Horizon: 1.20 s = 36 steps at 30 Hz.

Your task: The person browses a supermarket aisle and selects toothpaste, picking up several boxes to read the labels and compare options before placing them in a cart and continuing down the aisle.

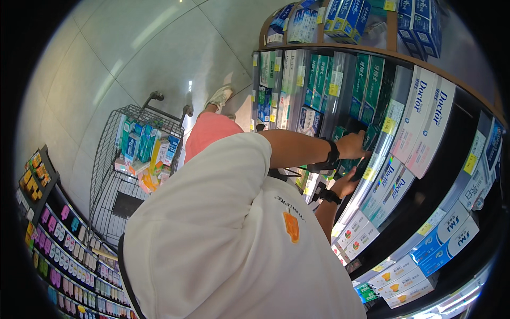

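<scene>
Both my hands reach into a shelf of toothpaste boxes at the right. My left hand (352,145) is at a dark green toothpaste box (371,135), its fingers bent around the near side. Just below, my right hand (346,182) touches a dark box (361,167) behind the shelf's price strip; its fingertips are partly hidden. More green boxes (342,133) lie beside my left hand. Upright green boxes (368,85) stand on the same shelf, farther up in the view. Black bands with small devices sit on both wrists.
A wire shopping cart (104,159) holding many small boxes (147,145) stands at the left. White and pink toothpaste boxes (424,115) fill a shelf at the right. Blue cartons (420,24) sit at the top right. Another stocked shelf (67,255) is at lower left.
</scene>
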### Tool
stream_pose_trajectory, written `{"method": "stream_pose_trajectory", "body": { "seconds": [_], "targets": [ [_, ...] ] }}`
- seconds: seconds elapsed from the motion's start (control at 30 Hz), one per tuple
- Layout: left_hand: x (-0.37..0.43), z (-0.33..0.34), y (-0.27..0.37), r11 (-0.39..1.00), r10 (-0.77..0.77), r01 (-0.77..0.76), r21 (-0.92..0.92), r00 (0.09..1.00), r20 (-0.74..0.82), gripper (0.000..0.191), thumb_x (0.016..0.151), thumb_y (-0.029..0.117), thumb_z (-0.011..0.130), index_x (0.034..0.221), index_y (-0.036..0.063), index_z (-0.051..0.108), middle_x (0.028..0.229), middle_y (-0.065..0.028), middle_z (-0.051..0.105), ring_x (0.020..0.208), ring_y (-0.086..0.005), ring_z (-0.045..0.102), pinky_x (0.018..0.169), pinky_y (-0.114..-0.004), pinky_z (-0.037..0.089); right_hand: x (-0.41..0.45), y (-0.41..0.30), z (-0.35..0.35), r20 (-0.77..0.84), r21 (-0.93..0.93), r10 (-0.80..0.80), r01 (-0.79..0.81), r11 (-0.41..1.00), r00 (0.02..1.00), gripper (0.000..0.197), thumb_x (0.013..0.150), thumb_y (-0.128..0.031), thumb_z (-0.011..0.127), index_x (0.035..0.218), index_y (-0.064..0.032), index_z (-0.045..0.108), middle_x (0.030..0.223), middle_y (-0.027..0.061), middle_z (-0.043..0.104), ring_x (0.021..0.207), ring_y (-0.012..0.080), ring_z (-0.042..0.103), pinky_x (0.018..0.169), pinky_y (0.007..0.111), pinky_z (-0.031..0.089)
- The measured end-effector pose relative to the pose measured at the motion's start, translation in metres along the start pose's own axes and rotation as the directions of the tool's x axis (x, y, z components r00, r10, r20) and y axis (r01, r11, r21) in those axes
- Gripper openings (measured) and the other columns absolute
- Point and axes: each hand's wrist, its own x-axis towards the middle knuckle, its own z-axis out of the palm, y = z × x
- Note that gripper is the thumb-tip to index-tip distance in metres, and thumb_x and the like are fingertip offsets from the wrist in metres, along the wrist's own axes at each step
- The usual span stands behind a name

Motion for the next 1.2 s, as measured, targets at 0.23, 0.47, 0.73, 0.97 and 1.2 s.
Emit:
{"method": "stream_pose_trajectory", "body": {
  "seconds": [0.23, 0.47, 0.73, 0.97, 1.2],
  "targets": [
    [0.005, -0.054, 0.018, 0.991, -0.112, 0.099, -0.086, 0.981, -0.156, 0.064, 0.067, 0.036, 0.068, 0.103, -0.0109, 0.043, 0.081, -0.0256, 0.060, 0.077, -0.0365, 0.061, 0.073, -0.037, 0.048, -0.004, -0.044, -0.014, 0.157, 0.147, -0.106, 0.083, 0.986, 0.982, 0.046, 0.078, -0.022, 0.063, 0.115, 0.0020, 0.049, 0.112, 0.0207, 0.052, 0.099, 0.0324, 0.052, 0.085, 0.036, 0.040],
    [0.057, -0.075, -0.003, 0.983, 0.166, -0.184, 0.004, 0.879, -0.447, 0.065, 0.071, 0.031, 0.066, 0.113, -0.0098, 0.040, 0.088, -0.0232, 0.058, 0.080, -0.0303, 0.059, 0.067, -0.035, 0.046, 0.018, -0.088, 0.021, 0.149, 0.354, -0.183, 0.121, 0.927, 0.972, 0.041, 0.075, -0.012, 0.064, 0.113, -0.0039, 0.052, 0.107, 0.0168, 0.056, 0.097, 0.0323, 0.052, 0.083, 0.037, 0.041],
    [0.032, -0.076, -0.009, 0.983, 0.182, -0.156, 0.098, 0.913, -0.365, 0.068, 0.072, 0.021, 0.060, 0.126, -0.0063, 0.029, 0.122, -0.0280, 0.038, 0.112, -0.0379, 0.041, 0.094, -0.038, 0.035, 0.034, -0.109, 0.063, -0.017, 0.312, -0.446, 0.429, 0.848, 0.895, 0.025, 0.077, -0.002, 0.054, 0.101, -0.0030, 0.058, 0.115, 0.0163, 0.050, 0.103, 0.0340, 0.048, 0.086, 0.039, 0.040],
    [0.038, -0.075, -0.026, 0.939, 0.214, -0.149, 0.309, 0.958, -0.191, 0.055, 0.073, 0.025, 0.059, 0.121, 0.0025, 0.043, 0.127, -0.0292, 0.032, 0.115, -0.0390, 0.039, 0.095, -0.039, 0.036, 0.027, -0.058, 0.054, 0.182, 0.417, -0.304, 0.207, 0.885, 0.935, 0.023, 0.081, -0.007, 0.047, 0.101, -0.0029, 0.058, 0.108, 0.0140, 0.055, 0.095, 0.0306, 0.054, 0.080, 0.036, 0.044],
    [0.027, -0.089, -0.017, 0.940, 0.259, -0.177, 0.293, 0.927, -0.271, 0.028, 0.073, 0.018, 0.058, 0.095, 0.0000, 0.056, 0.100, -0.0207, 0.055, 0.082, -0.0306, 0.059, 0.071, -0.036, 0.047, 0.035, 0.048, 0.053, 0.383, -0.126, -0.022, 0.075, 0.989, 0.924, 0.030, 0.086, -0.017, 0.048, 0.111, -0.0031, 0.051, 0.113, 0.0176, 0.051, 0.106, 0.0329, 0.048, 0.092, 0.036, 0.036]
  ]
}}
